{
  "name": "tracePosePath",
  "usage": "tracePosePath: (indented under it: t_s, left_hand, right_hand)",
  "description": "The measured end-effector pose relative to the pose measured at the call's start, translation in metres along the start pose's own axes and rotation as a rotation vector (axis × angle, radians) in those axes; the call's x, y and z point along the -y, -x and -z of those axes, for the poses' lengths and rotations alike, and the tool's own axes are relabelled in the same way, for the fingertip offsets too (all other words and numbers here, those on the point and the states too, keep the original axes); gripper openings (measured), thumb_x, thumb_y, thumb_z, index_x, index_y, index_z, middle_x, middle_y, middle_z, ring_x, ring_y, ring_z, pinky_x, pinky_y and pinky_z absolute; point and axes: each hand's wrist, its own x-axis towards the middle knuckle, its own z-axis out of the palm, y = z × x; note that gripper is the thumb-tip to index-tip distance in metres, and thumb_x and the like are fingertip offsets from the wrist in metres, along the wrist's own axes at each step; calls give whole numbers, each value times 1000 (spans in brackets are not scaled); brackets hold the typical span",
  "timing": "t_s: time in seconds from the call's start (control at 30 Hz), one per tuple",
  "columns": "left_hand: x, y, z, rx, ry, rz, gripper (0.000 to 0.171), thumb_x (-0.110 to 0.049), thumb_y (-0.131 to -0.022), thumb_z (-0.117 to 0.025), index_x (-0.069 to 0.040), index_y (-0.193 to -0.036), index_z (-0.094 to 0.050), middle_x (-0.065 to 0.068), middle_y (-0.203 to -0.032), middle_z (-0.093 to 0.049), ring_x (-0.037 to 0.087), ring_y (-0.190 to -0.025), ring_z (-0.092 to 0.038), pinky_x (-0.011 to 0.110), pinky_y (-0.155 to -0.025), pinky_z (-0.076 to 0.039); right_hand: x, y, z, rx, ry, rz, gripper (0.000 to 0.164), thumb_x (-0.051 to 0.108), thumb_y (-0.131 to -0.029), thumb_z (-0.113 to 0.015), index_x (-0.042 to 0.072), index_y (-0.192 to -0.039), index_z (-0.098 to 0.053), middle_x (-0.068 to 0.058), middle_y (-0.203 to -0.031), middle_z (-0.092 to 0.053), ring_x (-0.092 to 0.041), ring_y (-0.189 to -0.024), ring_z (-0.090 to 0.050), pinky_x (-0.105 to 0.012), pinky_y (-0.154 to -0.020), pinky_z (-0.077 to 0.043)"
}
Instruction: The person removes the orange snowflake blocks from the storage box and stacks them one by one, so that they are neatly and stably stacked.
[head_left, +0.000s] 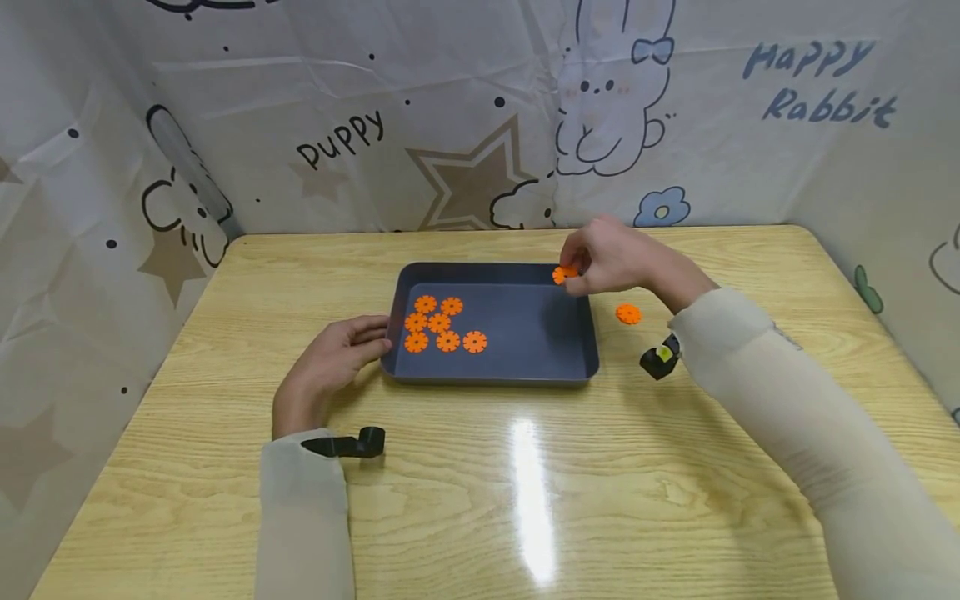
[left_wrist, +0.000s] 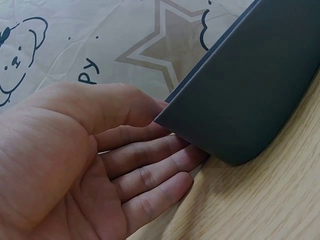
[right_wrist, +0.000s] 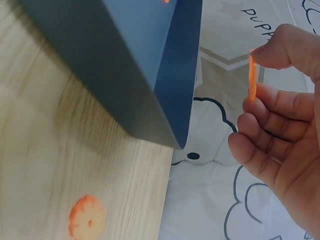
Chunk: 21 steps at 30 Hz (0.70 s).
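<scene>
I pinch an orange disc [head_left: 559,275] in my right hand [head_left: 611,257], over the grey tray's [head_left: 517,333] far right corner, as near as I can judge. Seven discs [head_left: 438,322] lie inside, leftward. My left hand [head_left: 333,357] (fingers nearly straight) touches the left end. A spare disc [head_left: 628,314] lies on the bench [head_left: 450,483], right.

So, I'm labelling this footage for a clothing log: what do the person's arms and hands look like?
The left sleeve and right sleeve are long and off-white. The left wrist has a black mount with a blocky end; the right, a black block with a yellow-green patch. No gloves show.
</scene>
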Motion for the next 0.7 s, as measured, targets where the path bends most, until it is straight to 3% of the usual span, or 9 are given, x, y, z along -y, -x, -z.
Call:
tracePosePath:
  t_s: [0.43, 0.7]
  left_hand:
    - [0, -1, 0, 2, -42, -21, 46, -15, -105, -55, -3, -148, -47, 15, -146, -50, 28, -131, -49, 44, -108, -40]
    - [-1, 0, -1, 5, -40, -22, 46, -16, -105, -55, -3, -148, -47, 15, -147, -48, 29, -132, -48, 45, -109, -39]
  right_hand:
    - [-19, 25, -2, -64, -11, -9, 17, 10, -73, -78, 1, -87, -73, -4, -78, -69, -17, -68, -62, -35, -65, -54]
    - [-31, 41, -4, -79, -33, -69, 15, 10, -74, -76, 2, -86, -72, -2, -75, -67, -16, -67, -61, -33, -65, -53]
